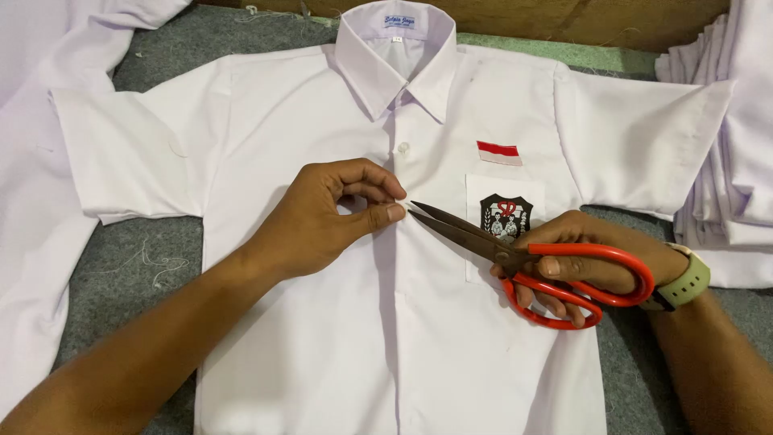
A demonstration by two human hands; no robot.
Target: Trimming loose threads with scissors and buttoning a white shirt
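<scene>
Pinching the white school shirt [322,338] at its button placket, left hand [322,217] in a closed grip just below the second button [403,148], raising cloth toward red-handled scissors [555,274], slightly parted, gripped by right hand [596,258] beside the chest pocket [505,217]; shirt flat on grey felt counter [137,258]

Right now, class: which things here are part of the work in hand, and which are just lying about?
In use:
- white shirt
- red-handled scissors, in the right hand
- left hand, pinching the shirt's front by the blade tips

Lying about:
- stack of white garments
- white cloth
- grey mat
</scene>
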